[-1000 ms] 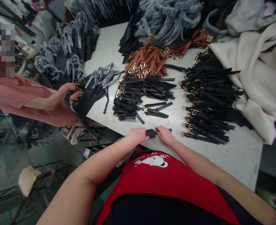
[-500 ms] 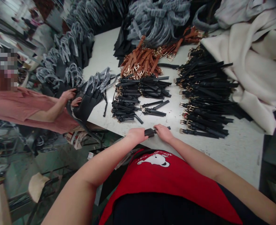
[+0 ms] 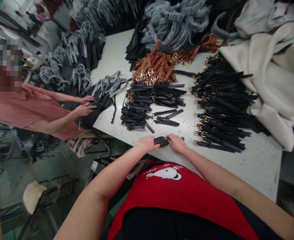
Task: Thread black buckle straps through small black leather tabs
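Note:
At the table's near edge I hold a black leather strap [image 3: 161, 142] between my hands. My left hand [image 3: 147, 144] is closed on its wide, dark end. The fingers of my right hand [image 3: 176, 143] pinch the narrower part, and a short black tip sticks out past them. Just beyond my hands lie several short black buckle straps [image 3: 168, 121]. A larger heap of black buckle straps [image 3: 139, 113] with gold-coloured buckles is behind them. To the right, more black buckle straps [image 3: 221, 123] lie in a long row.
Brown straps [image 3: 155, 65] with gold-coloured hardware are piled farther back on the white table [image 3: 256, 173]. Wrapped grey handles [image 3: 174, 25] lie behind them. Cream fabric [image 3: 274, 83] covers the right side. At left, a co-worker in a pink shirt [image 3: 37, 110] handles black pieces.
My hands stay on the strap, and more of its wide black part shows between them. The co-worker's hands have moved right. The whole view has shifted slightly.

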A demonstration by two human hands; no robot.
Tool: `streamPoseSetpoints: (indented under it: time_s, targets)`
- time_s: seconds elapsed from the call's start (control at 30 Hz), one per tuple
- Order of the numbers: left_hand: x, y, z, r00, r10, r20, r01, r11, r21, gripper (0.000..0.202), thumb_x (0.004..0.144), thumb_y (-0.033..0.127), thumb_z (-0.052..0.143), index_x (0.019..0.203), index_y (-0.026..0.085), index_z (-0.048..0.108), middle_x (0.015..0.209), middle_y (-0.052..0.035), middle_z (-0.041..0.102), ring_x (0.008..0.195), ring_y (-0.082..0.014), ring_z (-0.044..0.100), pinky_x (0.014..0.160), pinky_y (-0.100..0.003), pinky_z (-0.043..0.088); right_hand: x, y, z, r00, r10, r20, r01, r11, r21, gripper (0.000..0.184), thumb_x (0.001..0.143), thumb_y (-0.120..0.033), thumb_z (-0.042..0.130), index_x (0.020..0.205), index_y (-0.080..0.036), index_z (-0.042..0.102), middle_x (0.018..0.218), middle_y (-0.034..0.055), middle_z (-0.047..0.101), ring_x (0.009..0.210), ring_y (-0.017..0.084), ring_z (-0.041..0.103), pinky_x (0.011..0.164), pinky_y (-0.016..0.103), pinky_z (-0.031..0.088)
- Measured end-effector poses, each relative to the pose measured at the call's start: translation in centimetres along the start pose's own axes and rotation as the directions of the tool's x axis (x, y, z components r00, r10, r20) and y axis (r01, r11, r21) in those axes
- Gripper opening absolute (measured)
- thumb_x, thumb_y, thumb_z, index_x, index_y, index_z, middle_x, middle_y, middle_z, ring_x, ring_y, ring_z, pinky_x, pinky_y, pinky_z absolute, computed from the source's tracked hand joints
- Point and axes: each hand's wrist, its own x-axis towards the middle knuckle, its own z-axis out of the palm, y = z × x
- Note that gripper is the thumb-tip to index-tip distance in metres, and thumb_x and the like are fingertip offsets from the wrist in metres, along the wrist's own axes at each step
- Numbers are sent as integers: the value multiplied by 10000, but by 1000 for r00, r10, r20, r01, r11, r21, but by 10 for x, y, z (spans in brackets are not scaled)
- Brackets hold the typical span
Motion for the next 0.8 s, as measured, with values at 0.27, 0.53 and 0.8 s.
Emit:
streamPoseSetpoints:
  time_s: [0.27,0.53,0.8]
  targets:
    - [-35,-37,32,994,-73,-80,69,996,-52,485,795,592,387,1047,215,560,921,-83,688,859,-243,647,730,-319,491,-8,-10,-6,998,-55,-7,55,997,-59,268,807,-243,487,1058,-169,546,1004,77,565,947,178,522,849,287,382]
    - [-33,-35,42,995,-59,-77,48,989,-136,460,808,566,395,1034,200,558,914,-98,685,852,-258,648,713,-343,493,5,-15,-9,957,-215,192,240,964,-116,288,787,-172,491,1067,-217,545,1063,57,533,935,158,520,793,257,384]
    - [-35,-38,37,998,-41,-46,34,988,-153,445,807,556,409,1037,204,556,930,-97,678,872,-255,642,724,-341,489,17,-19,-12,947,-142,287,182,976,-118,120,767,-202,516,880,-205,554,901,25,550,788,141,531,683,240,373]
